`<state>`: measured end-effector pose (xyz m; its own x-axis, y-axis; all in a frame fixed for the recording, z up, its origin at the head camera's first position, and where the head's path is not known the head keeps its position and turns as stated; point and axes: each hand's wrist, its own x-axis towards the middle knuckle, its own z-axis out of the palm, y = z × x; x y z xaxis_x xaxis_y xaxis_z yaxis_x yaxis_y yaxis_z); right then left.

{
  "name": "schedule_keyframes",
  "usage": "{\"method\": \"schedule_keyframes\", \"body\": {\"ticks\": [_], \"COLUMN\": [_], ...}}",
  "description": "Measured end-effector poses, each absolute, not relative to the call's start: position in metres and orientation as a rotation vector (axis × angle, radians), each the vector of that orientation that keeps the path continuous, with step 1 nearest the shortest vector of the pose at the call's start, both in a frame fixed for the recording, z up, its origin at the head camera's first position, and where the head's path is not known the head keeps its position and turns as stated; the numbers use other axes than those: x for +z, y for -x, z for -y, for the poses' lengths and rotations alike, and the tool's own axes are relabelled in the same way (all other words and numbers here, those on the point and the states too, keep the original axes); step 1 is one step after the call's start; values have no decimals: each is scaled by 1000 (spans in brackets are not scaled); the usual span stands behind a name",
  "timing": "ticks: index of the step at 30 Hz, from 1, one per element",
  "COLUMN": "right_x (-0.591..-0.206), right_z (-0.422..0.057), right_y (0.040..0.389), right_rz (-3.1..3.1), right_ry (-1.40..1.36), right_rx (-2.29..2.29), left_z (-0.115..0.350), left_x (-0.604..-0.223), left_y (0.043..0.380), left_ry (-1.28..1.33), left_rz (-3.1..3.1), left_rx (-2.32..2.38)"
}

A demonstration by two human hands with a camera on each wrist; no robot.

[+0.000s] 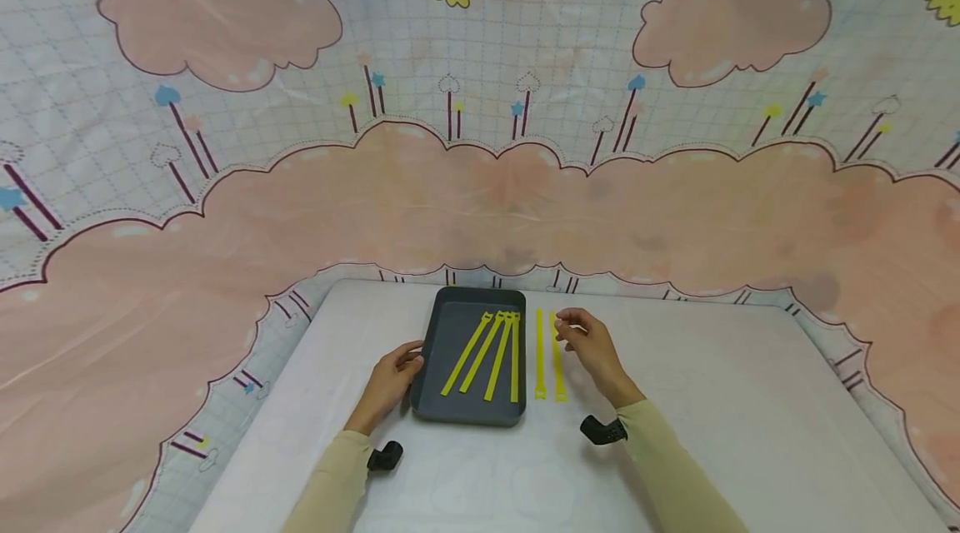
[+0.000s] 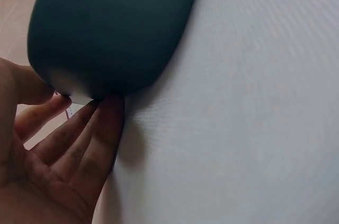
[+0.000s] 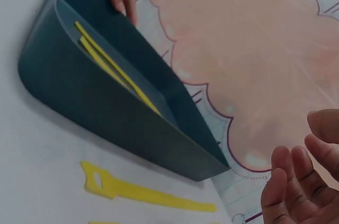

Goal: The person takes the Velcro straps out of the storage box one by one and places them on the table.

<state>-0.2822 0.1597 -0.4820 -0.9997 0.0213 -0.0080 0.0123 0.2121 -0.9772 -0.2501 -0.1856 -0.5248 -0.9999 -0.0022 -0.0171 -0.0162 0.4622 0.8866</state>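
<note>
Inner strap (image 1: pixel 540 358) and outer strap (image 1: pixel 559 375) lie on the table (image 1: pixel 720 408), just off the tray's (image 1: pixel 465 413) right side, long axes toward the table's far edge, slotted ends near. Right hand (image 1: pixel 594 347) is nearer, over the outer strap's far end; thumb and fingers apart, contact can't tell. Left hand (image 1: pixel 392 375) pinches the tray's left wall, thumb tip hidden. Right wrist view crops the outer strap.

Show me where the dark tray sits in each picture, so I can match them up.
Head: the dark tray lies below the centre, seen from above.
Left wrist: upper left, cut off by the top edge.
Right wrist: slanting from the top left toward the lower centre.
Shared landmark: the left hand, at the tray's edge in all three.
</note>
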Motion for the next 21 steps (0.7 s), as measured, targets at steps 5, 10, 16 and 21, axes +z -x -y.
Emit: {"method": "schedule_keyframes", "body": {"ticks": [5, 10, 16, 21], "right_x": [-476, -467, -465, -468], "right_z": [-155, -147, -135, -125], "right_y": [279, 273, 270, 265], "right_rz": [2419, 2429, 2469, 2515], "right_ry": [18, -47, -165, -226], "right_rx": [1988, 1950, 1873, 1838], "left_z": [185, 185, 184, 184], "left_x": [-526, -527, -525, -525], "left_y": [249, 249, 250, 249], "left_ry": [23, 18, 7, 7], "left_rz": [-2676, -2676, -2672, -2670], "left_rx": [1626, 1637, 1637, 1650]}}
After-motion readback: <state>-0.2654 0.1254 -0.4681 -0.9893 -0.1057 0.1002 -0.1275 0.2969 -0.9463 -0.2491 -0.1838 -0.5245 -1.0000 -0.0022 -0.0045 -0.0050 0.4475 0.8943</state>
